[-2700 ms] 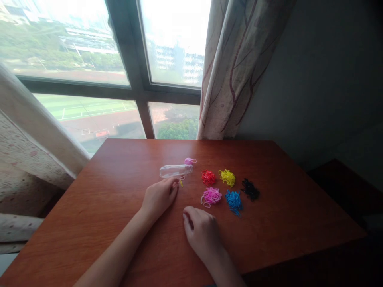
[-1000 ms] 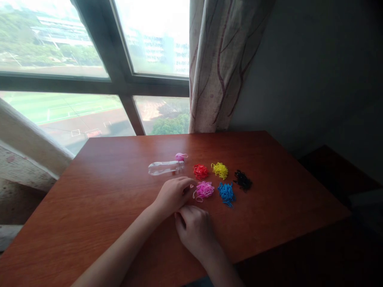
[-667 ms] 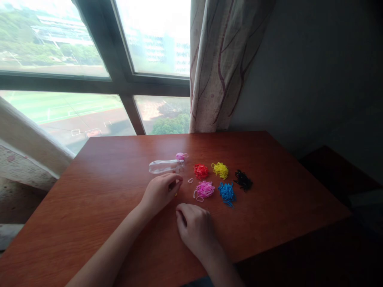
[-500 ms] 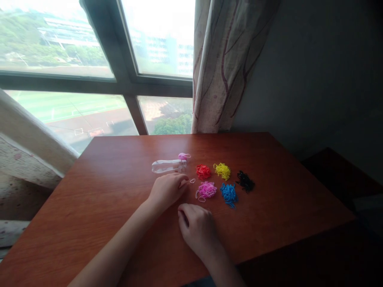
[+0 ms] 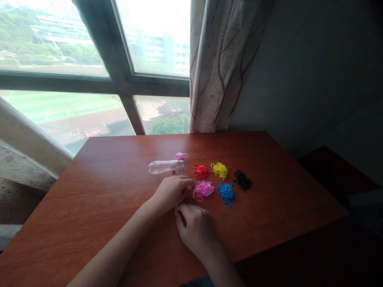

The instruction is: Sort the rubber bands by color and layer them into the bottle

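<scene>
My left hand [image 5: 174, 192] rests on the table with its fingers curled together at the left edge of a pile of pink rubber bands [image 5: 204, 189]. Whatever its fingertips hold, if anything, is hidden. Just below it, my right hand [image 5: 194, 224] lies closed, fingers bent inward, and I cannot make out what is inside. Beyond the left hand a clear plastic bottle [image 5: 163, 167] lies on its side, its pink cap [image 5: 180, 156] beside the neck. Red rubber bands [image 5: 200, 171] and blue rubber bands [image 5: 226, 193] sit in loose heaps near the pink ones.
Farther right are heaps of yellow rubber bands [image 5: 220, 170] and black rubber bands [image 5: 242, 179]. The brown wooden table [image 5: 98, 191] meets a window [image 5: 161, 83] at the back. Curtains [image 5: 221, 67] hang at both sides of the window.
My left hand has moved slightly right, its fingertips now covering the spot where a loose pale band lay. My right hand stays closed. The view has shifted slightly.
</scene>
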`<state>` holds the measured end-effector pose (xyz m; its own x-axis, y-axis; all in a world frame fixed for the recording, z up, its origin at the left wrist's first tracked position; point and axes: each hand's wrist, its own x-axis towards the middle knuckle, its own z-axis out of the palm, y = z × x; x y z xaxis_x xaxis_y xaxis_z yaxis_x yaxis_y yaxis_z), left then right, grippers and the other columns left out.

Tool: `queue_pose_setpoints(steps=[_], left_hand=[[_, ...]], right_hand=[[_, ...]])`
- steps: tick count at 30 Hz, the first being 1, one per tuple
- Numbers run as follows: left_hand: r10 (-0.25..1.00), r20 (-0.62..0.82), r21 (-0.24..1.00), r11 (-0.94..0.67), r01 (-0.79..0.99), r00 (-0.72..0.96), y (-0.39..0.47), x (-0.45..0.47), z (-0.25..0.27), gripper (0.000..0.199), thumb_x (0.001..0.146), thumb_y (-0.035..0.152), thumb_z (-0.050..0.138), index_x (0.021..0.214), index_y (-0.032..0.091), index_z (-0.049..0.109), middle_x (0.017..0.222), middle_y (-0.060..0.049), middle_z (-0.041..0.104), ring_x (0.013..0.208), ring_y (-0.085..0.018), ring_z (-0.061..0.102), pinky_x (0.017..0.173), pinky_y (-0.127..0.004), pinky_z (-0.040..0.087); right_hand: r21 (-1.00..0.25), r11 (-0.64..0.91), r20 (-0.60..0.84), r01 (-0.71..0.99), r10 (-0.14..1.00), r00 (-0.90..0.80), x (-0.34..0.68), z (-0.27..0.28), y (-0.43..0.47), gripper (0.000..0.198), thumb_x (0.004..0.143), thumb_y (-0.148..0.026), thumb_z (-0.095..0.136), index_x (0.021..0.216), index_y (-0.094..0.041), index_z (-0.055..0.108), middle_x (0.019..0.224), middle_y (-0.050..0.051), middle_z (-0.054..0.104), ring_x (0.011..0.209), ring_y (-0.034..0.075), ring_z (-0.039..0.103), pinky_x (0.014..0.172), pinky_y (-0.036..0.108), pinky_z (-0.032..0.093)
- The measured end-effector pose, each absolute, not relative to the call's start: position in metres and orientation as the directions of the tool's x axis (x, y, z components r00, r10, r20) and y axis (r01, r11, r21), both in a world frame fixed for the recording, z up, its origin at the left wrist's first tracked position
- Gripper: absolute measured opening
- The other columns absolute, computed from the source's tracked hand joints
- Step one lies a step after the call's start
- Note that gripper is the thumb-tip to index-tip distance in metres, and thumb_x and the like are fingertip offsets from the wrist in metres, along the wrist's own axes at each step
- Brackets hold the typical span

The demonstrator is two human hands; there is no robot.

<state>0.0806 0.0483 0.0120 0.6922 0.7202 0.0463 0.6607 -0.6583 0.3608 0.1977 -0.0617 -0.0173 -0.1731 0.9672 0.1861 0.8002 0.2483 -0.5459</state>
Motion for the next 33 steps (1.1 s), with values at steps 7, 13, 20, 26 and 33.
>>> queue_pose_setpoints(steps=[7,13,20,26,33], left_hand=[[0.674,0.055,0.400,-0.691,0.602,0.737,0.049,0.083,0.015,0.015,0.088,0.021,0.058,0.088,0.023,0.073,0.082,-0.001,0.072,0.068,-0.015,0.063,0.059,-0.023,0.038],[0.777,0.102,0.429,-0.598,0.677,0.621,0.049,0.056,0.015,0.015,0.087,0.027,0.060,0.094,0.024,0.072,0.079,0.000,0.071,0.065,-0.014,0.060,0.061,-0.023,0.039],[0.882,0.079,0.482,-0.442,0.757,0.465,0.043,0.012,0.011,0.022,0.088,0.031,0.051,0.091,0.021,0.071,0.076,0.000,0.070,0.062,-0.013,0.057,0.061,-0.022,0.041],[0.885,0.058,0.442,-0.438,0.783,0.462,0.038,0.013,0.008,0.021,0.088,0.029,0.049,0.085,0.023,0.069,0.077,0.000,0.070,0.068,-0.015,0.061,0.064,-0.023,0.040],[0.880,0.054,0.429,-0.447,0.785,0.471,0.036,0.016,0.006,0.022,0.090,0.029,0.046,0.087,0.024,0.067,0.084,-0.001,0.072,0.075,-0.017,0.064,0.066,-0.024,0.042]], right_hand=[[-0.526,0.246,0.186,0.814,0.967,-0.172,0.198,-0.020,-0.061,0.013,0.090,-0.016,0.051,0.084,-0.023,0.060,0.080,0.000,0.069,0.075,0.016,0.064,0.064,0.026,0.031],[-0.541,0.239,0.193,0.806,0.969,-0.157,0.198,-0.013,-0.061,0.013,0.090,-0.014,0.051,0.088,-0.023,0.061,0.080,-0.001,0.068,0.075,0.015,0.064,0.065,0.025,0.033],[-0.516,0.116,0.145,0.848,0.988,-0.047,0.191,-0.011,-0.060,0.011,0.092,-0.017,0.053,0.093,-0.022,0.062,0.081,0.000,0.070,0.074,0.016,0.066,0.064,0.024,0.036],[-0.438,0.040,0.103,0.898,0.995,0.006,0.181,-0.010,-0.053,0.022,0.092,-0.020,0.054,0.112,-0.021,0.063,0.087,0.005,0.073,0.075,0.019,0.069,0.062,0.026,0.040],[-0.348,-0.109,0.079,0.931,0.986,0.145,0.192,-0.010,-0.064,0.035,0.093,-0.018,0.052,0.127,-0.014,0.059,0.097,0.013,0.075,0.076,0.023,0.071,0.062,0.028,0.044]])
